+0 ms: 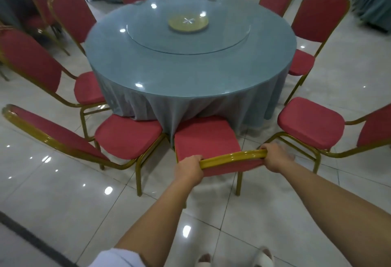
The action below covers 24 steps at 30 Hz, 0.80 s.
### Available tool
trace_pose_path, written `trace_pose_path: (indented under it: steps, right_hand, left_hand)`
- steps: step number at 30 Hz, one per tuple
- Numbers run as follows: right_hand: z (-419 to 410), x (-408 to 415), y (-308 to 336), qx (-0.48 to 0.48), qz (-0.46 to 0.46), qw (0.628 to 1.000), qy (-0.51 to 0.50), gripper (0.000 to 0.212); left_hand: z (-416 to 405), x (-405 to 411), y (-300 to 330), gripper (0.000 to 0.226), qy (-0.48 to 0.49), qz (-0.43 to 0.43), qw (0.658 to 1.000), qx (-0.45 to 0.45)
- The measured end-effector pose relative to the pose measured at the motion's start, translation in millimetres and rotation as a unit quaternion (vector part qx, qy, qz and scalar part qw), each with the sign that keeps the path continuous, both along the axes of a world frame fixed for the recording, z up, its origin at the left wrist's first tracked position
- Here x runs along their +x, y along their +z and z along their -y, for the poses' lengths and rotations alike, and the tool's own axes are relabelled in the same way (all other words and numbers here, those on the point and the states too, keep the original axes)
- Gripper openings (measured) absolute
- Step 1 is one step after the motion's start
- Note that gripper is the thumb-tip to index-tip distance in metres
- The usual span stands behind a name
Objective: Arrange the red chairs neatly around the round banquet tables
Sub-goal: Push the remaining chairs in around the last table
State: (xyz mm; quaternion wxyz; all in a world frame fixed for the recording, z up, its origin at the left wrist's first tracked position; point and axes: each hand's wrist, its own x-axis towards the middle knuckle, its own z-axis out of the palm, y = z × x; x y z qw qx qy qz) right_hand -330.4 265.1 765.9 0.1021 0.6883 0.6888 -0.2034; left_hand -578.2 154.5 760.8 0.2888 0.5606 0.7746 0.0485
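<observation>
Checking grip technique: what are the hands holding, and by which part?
Both hands, left hand and right hand, grip the nearest red chair by the gold top rail of its backrest.

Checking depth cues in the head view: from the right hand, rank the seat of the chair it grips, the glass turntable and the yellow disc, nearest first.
From the right hand:
1. Seat, just ahead-left, partly under the tablecloth.
2. Glass turntable, on the table's middle.
3. Yellow disc, at the turntable's centre, farthest.
</observation>
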Motion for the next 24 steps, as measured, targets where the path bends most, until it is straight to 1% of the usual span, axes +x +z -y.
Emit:
trace_pose_path:
  steps: [2, 4, 8, 10, 11, 14, 16, 19, 22, 24]
  right_hand:
    - [-7, 6, 2, 0.013, 0.017, 1.0, -0.006, 0.022]
    - [-22, 20, -2, 0.001, 0.039, 0.999, -0.015, 0.023]
    - [-37, 40, 0, -0.048, 0.068, 0.997, 0.004, 0.041]
    - [-25, 34, 9, -0.03, 0.051, 0.998, 0.013, 0.062]
    - [-17, 30, 11, 0.001, 0.032, 0.999, 0.018, 0.065]
    - [2, 26, 0, 0.092, 0.001, 0.995, 0.047, 0.048]
    - [8, 18, -1, 0.125, -0.017, 0.991, 0.047, 0.036]
    - [2, 13, 6, 0.114, -0.015, 0.992, 0.05, 0.029]
    - [-9, 15, 5, 0.083, -0.01, 0.995, 0.045, 0.019]
    - [-11, 14, 6, 0.072, -0.001, 0.996, 0.043, 0.016]
  left_hand:
    - [-6, 9, 0, 0.023, -0.005, -0.012, 1.0, -0.007]
    - [-12, 21, -1, 0.02, -0.014, -0.009, 1.0, -0.013]
    - [-16, 41, -8, 0.024, -0.012, 0.002, 1.0, -0.013]
    - [-17, 43, -12, 0.026, -0.001, 0.004, 1.0, -0.008]
    - [-17, 43, -13, 0.027, 0.003, 0.004, 1.0, -0.005]
    - [-18, 44, -15, 0.026, 0.01, 0.005, 1.0, -0.002]
    - [-20, 43, -13, 0.024, 0.007, 0.001, 1.0, -0.001]
    - [-27, 41, -10, 0.022, -0.008, -0.001, 1.0, -0.002]
    - [-32, 40, -7, 0.021, 0.002, 0.005, 1.0, 0.008]
    - [-33, 41, -9, 0.023, 0.004, 0.006, 1.0, 0.01]
